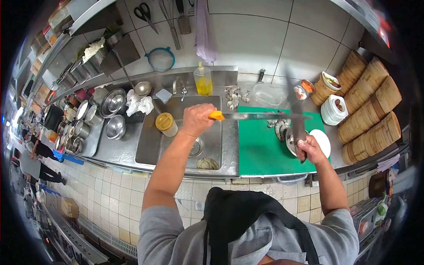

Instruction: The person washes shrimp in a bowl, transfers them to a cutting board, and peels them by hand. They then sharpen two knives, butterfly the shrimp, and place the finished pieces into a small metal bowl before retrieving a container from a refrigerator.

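My left hand (197, 120) is wrapped round the yellow handle of a honing steel (260, 116), whose long metal rod points right across the green cutting board (260, 150). In my right hand (312, 149) is a knife (298, 126), its broad blade pointing away from me and smeared by motion toward the tip. Blade and rod cross in this view above the board's right side. Beneath them lie grey raw shrimp (280, 128) and a metal bowl (290, 143), partly hidden by the knife. A white plate (321, 142) overlaps the board's right edge.
Left of the board is a steel sink (176, 150) with a yellow-lidded container (165, 123). More shrimp (234, 96) and a clear tray (268, 95) sit behind the board. Bamboo steamers (369, 112) stack up at right. Metal bowls (114, 101) stand left; people (42, 152) are far left.
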Available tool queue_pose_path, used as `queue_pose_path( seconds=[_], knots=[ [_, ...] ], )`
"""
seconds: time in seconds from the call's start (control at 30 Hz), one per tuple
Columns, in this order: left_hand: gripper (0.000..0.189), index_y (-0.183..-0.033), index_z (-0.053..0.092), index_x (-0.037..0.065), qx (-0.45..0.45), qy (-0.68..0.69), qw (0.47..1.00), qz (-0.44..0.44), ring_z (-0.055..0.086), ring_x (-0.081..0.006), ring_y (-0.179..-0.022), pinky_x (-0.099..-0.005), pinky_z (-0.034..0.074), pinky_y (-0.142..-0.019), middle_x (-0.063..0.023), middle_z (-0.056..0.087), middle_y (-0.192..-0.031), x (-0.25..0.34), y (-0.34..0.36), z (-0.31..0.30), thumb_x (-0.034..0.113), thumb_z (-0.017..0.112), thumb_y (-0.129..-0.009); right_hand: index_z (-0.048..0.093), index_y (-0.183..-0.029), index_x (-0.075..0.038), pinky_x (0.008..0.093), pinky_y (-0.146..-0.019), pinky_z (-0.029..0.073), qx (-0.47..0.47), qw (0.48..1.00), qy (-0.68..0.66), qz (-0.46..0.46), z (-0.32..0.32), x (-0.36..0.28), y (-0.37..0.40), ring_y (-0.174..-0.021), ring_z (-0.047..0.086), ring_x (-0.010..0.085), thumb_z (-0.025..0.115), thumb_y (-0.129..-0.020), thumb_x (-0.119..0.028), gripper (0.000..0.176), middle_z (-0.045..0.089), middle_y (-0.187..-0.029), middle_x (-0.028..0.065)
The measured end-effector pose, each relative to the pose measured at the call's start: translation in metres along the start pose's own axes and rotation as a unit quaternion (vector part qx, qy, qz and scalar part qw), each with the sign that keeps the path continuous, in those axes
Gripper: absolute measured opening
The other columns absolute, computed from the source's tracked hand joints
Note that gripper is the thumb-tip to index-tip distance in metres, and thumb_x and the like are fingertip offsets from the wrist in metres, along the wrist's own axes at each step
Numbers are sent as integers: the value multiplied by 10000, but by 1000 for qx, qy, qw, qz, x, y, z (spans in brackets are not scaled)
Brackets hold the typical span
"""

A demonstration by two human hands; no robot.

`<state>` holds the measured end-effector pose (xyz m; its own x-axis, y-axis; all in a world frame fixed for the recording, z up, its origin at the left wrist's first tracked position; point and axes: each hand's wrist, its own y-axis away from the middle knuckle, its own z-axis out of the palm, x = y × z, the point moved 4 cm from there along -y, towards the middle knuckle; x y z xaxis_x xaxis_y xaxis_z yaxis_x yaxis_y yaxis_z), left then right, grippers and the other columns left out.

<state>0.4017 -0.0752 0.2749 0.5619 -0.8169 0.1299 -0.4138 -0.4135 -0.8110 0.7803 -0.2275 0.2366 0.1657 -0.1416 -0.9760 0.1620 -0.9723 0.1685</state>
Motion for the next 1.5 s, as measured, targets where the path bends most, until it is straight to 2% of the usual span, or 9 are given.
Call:
queue_pose_path(
  seconds=[0.07,0.13,0.23,0.4,0.5,0.57,0.67,1.23,1.5],
  knots=[
    [144,-747,610,128,-5,-34,999,-17,661,-236,-649,-364,524,-549,-26,645,-701,-12,0,-1,118,737,-680,519,-689,-40,384,-493,410,-45,995,-87,14,2,-3,2,-470,481,219,672,-870,-262,325,461,-569,103],
    [142,-750,613,132,-23,-25,999,-19,661,-237,-652,-364,524,-550,-28,644,-700,-14,5,4,114,735,-680,482,-699,-50,404,-504,422,99,738,637,-202,-4,-39,12,-480,486,296,683,-801,-193,267,477,-577,116],
    [145,-754,617,139,-71,8,997,-10,663,-236,-658,-364,524,-551,-29,644,-700,2,12,16,110,736,-676,516,-684,-34,458,-548,451,232,714,524,-402,-10,-48,5,-581,551,392,703,-745,-220,271,558,-623,160],
    [192,-692,578,107,-23,76,997,-16,634,-270,-623,-367,494,-525,-49,614,-679,11,2,12,145,756,-751,572,-703,-42,458,-545,443,143,755,609,-198,-43,-23,-16,-575,555,380,691,-809,-241,255,579,-636,162],
    [198,-683,574,109,-14,22,1000,-17,627,-270,-610,-363,491,-518,-51,608,-672,3,4,11,150,753,-758,609,-714,-40,471,-546,457,54,996,75,5,-29,8,-8,-576,579,409,677,-853,-348,344,585,-615,189],
    [173,-734,593,141,-18,-22,999,-16,654,-238,-630,-364,514,-525,-23,646,-703,-9,3,15,123,748,-658,618,-721,-47,463,-541,461,-33,999,-19,5,-22,12,-5,-572,587,382,680,-846,-336,321,598,-617,170],
    [179,-732,588,145,-48,-39,998,-20,656,-229,-628,-362,514,-524,-21,650,-704,-11,7,14,129,749,-656,563,-709,-50,458,-548,452,98,729,656,-169,-11,-43,7,-573,569,381,704,-780,-273,273,585,-645,184],
    [401,-947,587,5,-255,230,806,-483,640,-347,-769,-424,483,-702,-196,647,-819,115,148,70,373,717,-854,602,-900,-13,469,-685,449,216,836,454,-219,81,30,-11,-785,562,398,743,-813,-219,265,571,-818,177],
    [346,-1003,604,-7,-207,246,712,-624,602,-234,-704,-382,477,-667,-102,642,-827,83,217,65,309,695,-897,564,-865,23,442,-621,443,399,863,291,107,-47,107,88,-678,572,375,611,-960,-307,346,567,-747,211]
  ],
)
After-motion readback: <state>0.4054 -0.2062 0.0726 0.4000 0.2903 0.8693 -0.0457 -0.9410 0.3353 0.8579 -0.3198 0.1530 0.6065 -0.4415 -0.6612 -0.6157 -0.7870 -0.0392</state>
